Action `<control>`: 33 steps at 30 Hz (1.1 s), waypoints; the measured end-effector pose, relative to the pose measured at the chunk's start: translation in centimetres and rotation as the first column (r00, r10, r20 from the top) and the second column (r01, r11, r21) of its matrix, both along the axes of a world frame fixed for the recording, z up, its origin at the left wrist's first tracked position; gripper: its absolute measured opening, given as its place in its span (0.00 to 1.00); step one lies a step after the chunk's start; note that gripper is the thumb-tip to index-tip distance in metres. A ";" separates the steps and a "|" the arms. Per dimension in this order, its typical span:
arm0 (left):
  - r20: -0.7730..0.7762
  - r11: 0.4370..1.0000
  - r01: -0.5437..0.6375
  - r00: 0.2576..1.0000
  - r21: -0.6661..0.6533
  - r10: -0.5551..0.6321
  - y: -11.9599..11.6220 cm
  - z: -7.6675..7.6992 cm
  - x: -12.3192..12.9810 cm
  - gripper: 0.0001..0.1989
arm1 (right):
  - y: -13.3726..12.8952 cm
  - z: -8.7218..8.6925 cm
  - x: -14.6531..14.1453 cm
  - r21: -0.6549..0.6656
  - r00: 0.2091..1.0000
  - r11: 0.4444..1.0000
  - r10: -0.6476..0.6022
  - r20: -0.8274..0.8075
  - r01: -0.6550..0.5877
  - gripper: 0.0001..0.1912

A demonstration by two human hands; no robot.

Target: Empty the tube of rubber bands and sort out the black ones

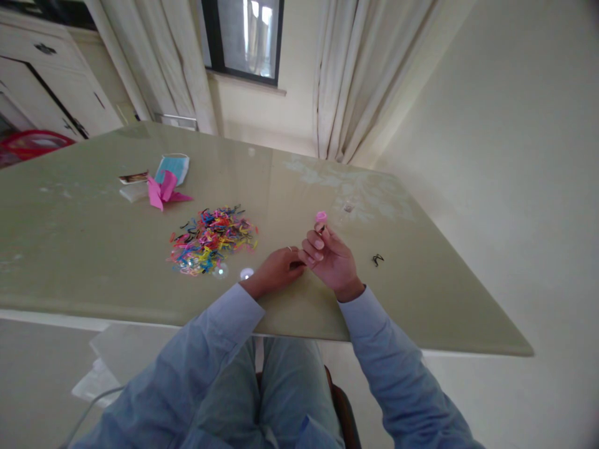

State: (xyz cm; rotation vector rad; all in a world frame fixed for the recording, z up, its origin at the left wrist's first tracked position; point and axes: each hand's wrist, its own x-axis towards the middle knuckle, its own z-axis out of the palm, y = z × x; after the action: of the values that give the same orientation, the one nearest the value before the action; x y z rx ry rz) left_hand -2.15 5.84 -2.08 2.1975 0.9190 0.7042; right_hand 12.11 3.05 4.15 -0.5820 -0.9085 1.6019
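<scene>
My right hand point(330, 257) is raised over the table near its front edge, thumb and forefinger pinched on a tiny dark thing, seemingly a black band point(321, 230). Just beyond those fingertips is a small pink ring-shaped object point(321, 217). My left hand point(279, 269) rests on the table with its fingers curled, their tips next to my right hand's lower fingers; what they hold, if anything, is hidden. Left of my hands lies a loose pile of small coloured bands point(213, 237). A few black bands point(377, 259) lie apart, to the right of my right hand.
The green table point(116, 274) has its front edge close to my lap. At the back left lie a blue mask point(173, 167), a pink folded paper point(163, 189) and a small card point(133, 178). A small clear packet point(348, 207) lies beyond my right hand.
</scene>
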 end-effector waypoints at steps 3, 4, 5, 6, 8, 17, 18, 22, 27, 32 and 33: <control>0.034 0.999 0.037 0.999 0.013 -0.037 0.1 -0.2 -0.1 0.08 | -0.1 -0.2 0.2 0.003 1.000 1.000 0.016 -0.019 -0.016 0.11; 0.038 0.999 0.046 0.998 0.020 -0.047 0.1 -0.2 -0.1 0.08 | -0.1 -0.3 0.4 0.001 0.999 1.000 0.022 -0.025 -0.022 0.11; 0.034 0.998 0.052 0.998 0.025 -0.053 0.2 -0.2 -0.2 0.08 | -0.1 -0.5 0.5 -0.002 0.999 1.000 0.026 -0.025 -0.026 0.11; 0.020 0.998 0.055 0.998 0.029 -0.055 0.2 -0.2 -0.2 0.08 | -0.2 -0.6 0.7 -0.006 1.000 1.000 0.026 -0.016 -0.026 0.11; -0.021 0.998 0.050 0.999 0.031 -0.050 0.2 0.0 -0.3 0.09 | -0.3 -0.8 1.3 -0.009 1.000 1.000 0.016 0.021 -0.016 0.11; -0.027 0.999 0.036 0.999 0.024 -0.036 0.2 0.4 -0.4 0.10 | -1.5 -1.6 8.4 0.085 0.963 0.984 -0.172 0.208 0.158 0.11; -0.026 0.999 0.037 0.999 0.028 -0.037 0.2 0.3 -0.4 0.10 | -1.6 -1.8 9.6 0.103 0.944 0.973 -0.224 0.241 0.205 0.12; -0.039 0.998 0.039 0.999 0.040 -0.038 0.3 0.1 -0.4 0.10 | -1.8 -3.1 14.8 0.248 0.678 0.837 -0.542 0.497 0.487 0.15; -0.045 0.998 0.040 0.998 0.048 -0.038 0.3 0.0 -0.5 0.10 | -2.6 -4.7 19.5 0.476 0.148 0.701 -0.630 0.762 0.532 0.14; -0.060 0.999 0.026 0.998 0.037 -0.024 0.2 0.1 -0.4 0.10 | -2.8 -5.0 20.5 0.497 0.011 0.787 -0.537 0.843 0.365 0.14; -0.061 0.999 0.023 0.998 0.036 -0.020 0.2 0.2 -0.4 0.10 | -2.7 -5.1 20.5 0.497 0.003 0.796 -0.530 0.848 0.346 0.14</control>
State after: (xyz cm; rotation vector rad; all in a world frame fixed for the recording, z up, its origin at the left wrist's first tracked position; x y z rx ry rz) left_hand -2.57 6.00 -1.92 2.2688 0.9184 0.6517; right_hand 32.60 0.32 -0.93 -1.7472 -1.5419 0.3014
